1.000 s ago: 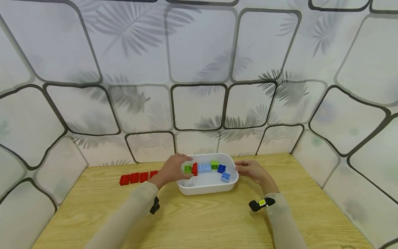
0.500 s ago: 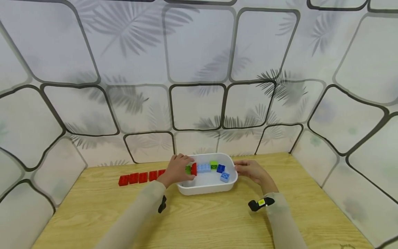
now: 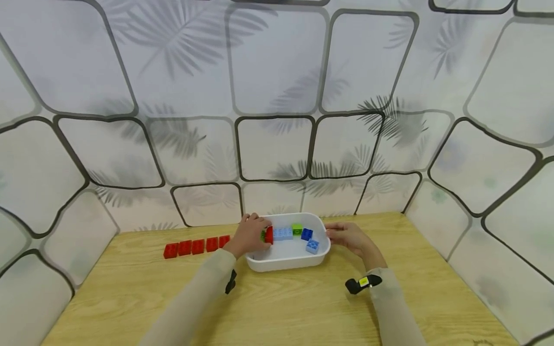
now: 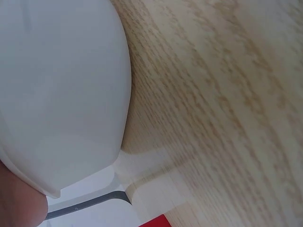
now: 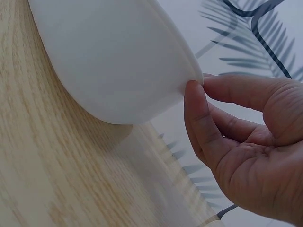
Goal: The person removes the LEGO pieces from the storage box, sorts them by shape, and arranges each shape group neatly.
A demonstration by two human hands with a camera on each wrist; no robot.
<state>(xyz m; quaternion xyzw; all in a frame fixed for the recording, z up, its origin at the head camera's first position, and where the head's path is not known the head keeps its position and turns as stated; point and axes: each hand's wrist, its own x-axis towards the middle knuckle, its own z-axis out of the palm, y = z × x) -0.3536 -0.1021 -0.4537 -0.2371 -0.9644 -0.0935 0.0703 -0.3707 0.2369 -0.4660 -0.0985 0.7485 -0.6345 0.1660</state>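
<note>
A white plastic tray [image 3: 285,263] with raised sides stands on the table. My left hand [image 3: 248,235] reaches over its left end, thumb and fingertips at the front and back of a red toy brick [image 3: 269,235], which they seem to pinch. A green brick [image 3: 262,235] beside it is mostly hidden by this hand. In the left wrist view only part of the hand [image 4: 21,201] shows, next to the tray wall. At the right end, my right hand [image 3: 349,238] pinches the tray's rim between thumb and fingers, plain in the right wrist view.
Inside the tray are light blue bricks [image 3: 283,233], a green brick [image 3: 296,228], a dark blue brick [image 3: 307,234] and another light blue brick [image 3: 312,246]. Several red bricks [image 3: 197,246] form a row left of the tray. A patterned wall covering [image 3: 277,149] rises behind the table.
My left hand has moved right, farther into the tray, and its fingers have drawn in on the red brick. My right hand stays at the rim.
</note>
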